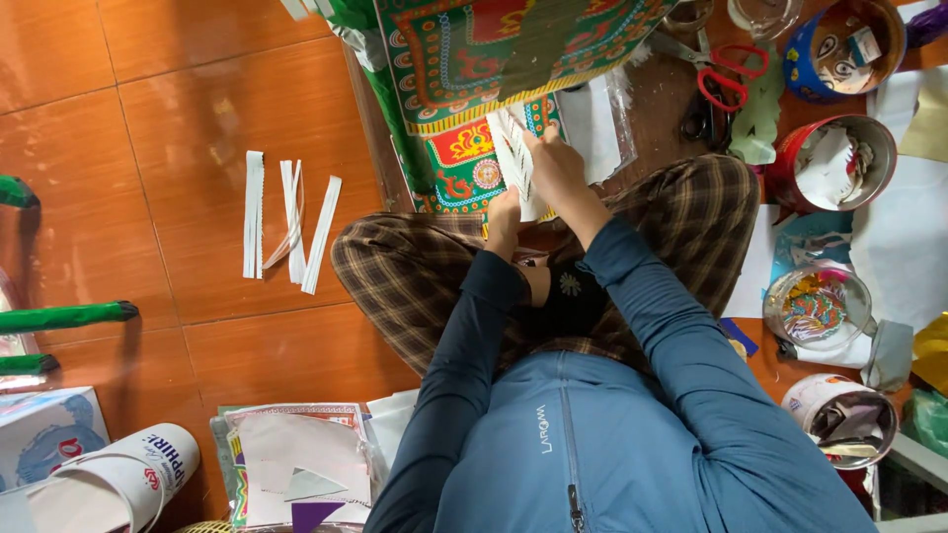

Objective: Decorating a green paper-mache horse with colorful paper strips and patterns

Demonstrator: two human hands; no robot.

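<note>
The person sat cross-legged on an orange tiled floor (188, 118), seen from above and behind, with both hands working on one white paper piece (513, 158) cut with short slits along its edge. The left hand (505, 215) was closed around the lower end of that paper, fingers curled on it just above the knee of the plaid trousers (415, 276). The right hand (555, 166) pinched the paper's upper side, thumb and fingers pressed together on it; whether anything else lay between those fingers could not be made out at this angle. The paper stood nearly upright between the two hands, in front of a brightly patterned printed sheet (474, 49) in green, red and yellow that sloped away from the knees.

Well apart to the left, several white paper strips (286, 222) lay side by side on the tiles. Red-handled scissors (726, 74) rested beyond the right knee, near a blue round tin (844, 44) and a red round tin (834, 163) stuffed with paper scraps. A clear glass bowl (818, 306) of coloured cuttings sat beside the right thigh. Behind the person's left side lay a stack of cut printed sheets (296, 459) and a white paper cup (128, 474) on its side.
</note>
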